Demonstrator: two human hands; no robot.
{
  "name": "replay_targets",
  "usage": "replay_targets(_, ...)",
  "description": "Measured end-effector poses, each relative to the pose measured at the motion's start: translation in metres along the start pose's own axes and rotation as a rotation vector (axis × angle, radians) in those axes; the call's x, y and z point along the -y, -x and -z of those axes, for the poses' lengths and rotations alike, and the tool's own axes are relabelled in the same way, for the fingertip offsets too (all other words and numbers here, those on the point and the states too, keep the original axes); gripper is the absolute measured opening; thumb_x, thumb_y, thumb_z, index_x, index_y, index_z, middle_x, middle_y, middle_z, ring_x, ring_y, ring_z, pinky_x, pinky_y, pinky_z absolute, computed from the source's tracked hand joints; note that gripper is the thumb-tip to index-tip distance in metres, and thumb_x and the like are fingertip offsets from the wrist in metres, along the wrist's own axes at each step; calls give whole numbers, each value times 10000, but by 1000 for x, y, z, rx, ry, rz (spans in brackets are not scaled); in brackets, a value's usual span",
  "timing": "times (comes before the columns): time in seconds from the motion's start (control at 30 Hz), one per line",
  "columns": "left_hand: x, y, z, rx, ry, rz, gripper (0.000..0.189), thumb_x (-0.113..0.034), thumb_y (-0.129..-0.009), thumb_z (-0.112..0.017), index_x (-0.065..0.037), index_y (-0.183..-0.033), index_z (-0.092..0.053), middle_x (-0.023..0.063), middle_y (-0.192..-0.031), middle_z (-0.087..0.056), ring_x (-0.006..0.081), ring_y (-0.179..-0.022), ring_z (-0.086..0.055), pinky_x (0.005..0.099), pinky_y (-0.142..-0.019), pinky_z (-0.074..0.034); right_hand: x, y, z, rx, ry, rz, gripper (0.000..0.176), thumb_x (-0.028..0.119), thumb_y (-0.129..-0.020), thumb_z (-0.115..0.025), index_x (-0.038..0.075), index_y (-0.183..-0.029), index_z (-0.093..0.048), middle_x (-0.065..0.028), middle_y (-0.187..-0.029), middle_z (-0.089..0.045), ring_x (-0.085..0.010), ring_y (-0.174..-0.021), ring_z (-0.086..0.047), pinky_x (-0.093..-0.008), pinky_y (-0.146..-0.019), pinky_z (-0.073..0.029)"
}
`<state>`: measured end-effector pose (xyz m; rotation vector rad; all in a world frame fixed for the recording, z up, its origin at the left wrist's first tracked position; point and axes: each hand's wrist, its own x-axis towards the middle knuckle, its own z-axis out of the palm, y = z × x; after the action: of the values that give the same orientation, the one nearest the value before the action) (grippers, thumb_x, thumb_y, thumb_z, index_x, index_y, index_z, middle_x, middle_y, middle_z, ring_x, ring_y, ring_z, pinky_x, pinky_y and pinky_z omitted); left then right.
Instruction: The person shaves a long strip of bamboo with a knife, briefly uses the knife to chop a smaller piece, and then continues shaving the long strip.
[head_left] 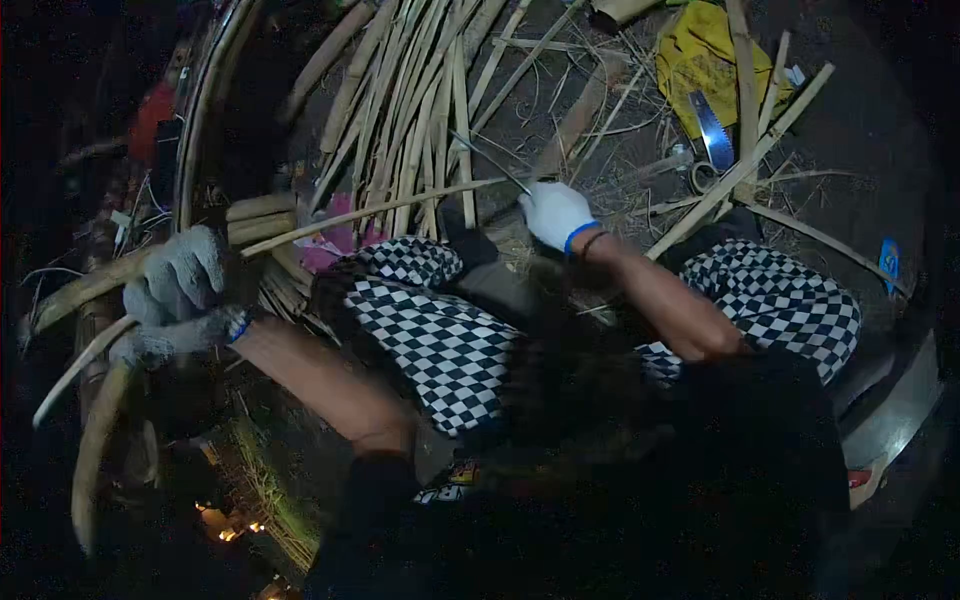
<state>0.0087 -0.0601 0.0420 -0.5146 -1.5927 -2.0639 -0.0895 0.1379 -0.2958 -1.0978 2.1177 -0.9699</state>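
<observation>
My left hand point(178, 280), in a grey work glove, is closed round a long split bamboo strip point(375, 207). The strip's near end pokes out below the fist, and the rest slants up to the right across my checked trouser leg. My right hand point(558, 214), in a white glove with a blue cuff, is closed on a knife. Its handle is hidden in the fist, while the thin knife blade point(490, 162) points up and left. The strip's far end lies right at the blade and glove.
A heap of split bamboo strips point(410, 110) spreads ahead. At the right, a saw blade point(712, 130) lies on a yellow cloth point(690, 55), near a tape roll point(704, 178) and crossing bamboo pieces point(790, 120). Small flames point(230, 530) glow at lower left.
</observation>
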Motion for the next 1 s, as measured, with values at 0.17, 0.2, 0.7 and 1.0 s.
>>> replay_targets(0.17,4,-7,-7,-77,-20,-20,506,-631,-808,-510,-239,-530,-350,-110,-392,-232,25,-290,-189,201,-328,-188,39,-3,-12,-96,-140,86,198,223,-875,-445,96,-966,-568,-143,-844,-625,-363,-757,-615,-458,-642,-494)
replay_targets(0.2,0,-6,-3,-70,-52,-8,507,-641,-804,-506,-240,-533,-357,-108,-392,-236,23,-294,-192,203,-328,-183,30,-5,-25,-96,-144,89,198,223,-875,-445,96,-966,-568,-143,-844,-625,-363,-757,-615,-458,-642,-494)
replay_targets(0.7,18,23,18,-473,-317,-34,541,-696,-818,-412,-217,-569,-385,-77,-450,-265,82,-372,-198,272,-384,-182,-73,-6,-53,-100,-56,-15,212,275,-891,-463,99,-950,-564,-141,-812,-623,-371,-726,-618,-495,-641,-498)
replay_targets(1.0,-27,24,-29,-345,-434,-197,556,-672,-869,-330,-201,-572,-325,-91,-427,-228,54,-350,-155,230,-359,-161,-93,-12,-68,-51,-79,-155,298,342,-908,-424,80,-931,-563,-215,-836,-627,-420,-804,-595,-531,-696,-458)
